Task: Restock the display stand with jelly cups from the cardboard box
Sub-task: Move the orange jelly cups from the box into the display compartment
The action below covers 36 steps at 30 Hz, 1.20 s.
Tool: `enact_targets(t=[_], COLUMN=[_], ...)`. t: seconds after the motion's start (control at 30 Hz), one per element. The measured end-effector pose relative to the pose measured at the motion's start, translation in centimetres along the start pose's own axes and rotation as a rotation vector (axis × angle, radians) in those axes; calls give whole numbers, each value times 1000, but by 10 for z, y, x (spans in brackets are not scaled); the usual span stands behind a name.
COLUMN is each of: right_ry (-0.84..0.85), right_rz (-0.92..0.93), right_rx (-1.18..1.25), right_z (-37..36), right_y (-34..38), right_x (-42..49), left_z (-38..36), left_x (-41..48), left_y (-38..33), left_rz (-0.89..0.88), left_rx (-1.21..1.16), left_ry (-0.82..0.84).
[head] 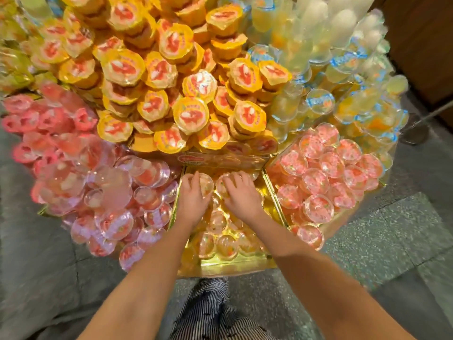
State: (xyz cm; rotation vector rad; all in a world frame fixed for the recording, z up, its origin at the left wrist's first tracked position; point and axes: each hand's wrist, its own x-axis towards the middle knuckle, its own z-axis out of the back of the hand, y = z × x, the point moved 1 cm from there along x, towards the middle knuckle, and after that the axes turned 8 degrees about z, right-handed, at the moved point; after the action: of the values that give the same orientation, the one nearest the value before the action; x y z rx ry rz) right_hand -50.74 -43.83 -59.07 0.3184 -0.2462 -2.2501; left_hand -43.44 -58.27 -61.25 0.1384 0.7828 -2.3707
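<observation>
A jelly cup (206, 184) is clasped by the curled left grip (193, 195), and a second jelly cup (221, 187) by the curled right grip (241, 192), inside the display stand's gold middle compartment (271, 204).

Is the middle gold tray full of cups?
Not full: cups lie low in the gold tray, bare gold showing; the pink pile heaps higher.

Grey speckled stone floor (382, 241); dark brown wooden wall (421, 45) upper right; round metal post base (414, 133) on floor.

Left hand (193, 195), right hand (241, 193) on cups (226, 246)
</observation>
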Motion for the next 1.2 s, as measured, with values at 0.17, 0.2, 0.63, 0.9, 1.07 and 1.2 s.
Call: enact_targets(t=[0.17, 0.2, 0.63, 0.9, 1.07, 1.2], right_ry=[6, -3, -251, -270, -303, -361], right_rz=[30, 32, 145, 162, 114, 53], right_rx=[-100, -121, -193, -166, -172, -163], right_z=[-12, -14, -29, -44, -44, -50], right_y=[-3, -5, -9, -24, -24, -20], right_x=[20, 22, 28, 26, 36, 36], left_z=[-8, -10, -9, -9, -14, -19], left_x=[2, 3, 7, 23, 33, 33], left_y=[0, 0, 15, 25, 21, 19], left_rz=[-58, -58, -238, -320, -345, -331], left_rx=[89, 137, 285, 349, 367, 405], left_ry=[-23, -21, -252, -279, -352, -392])
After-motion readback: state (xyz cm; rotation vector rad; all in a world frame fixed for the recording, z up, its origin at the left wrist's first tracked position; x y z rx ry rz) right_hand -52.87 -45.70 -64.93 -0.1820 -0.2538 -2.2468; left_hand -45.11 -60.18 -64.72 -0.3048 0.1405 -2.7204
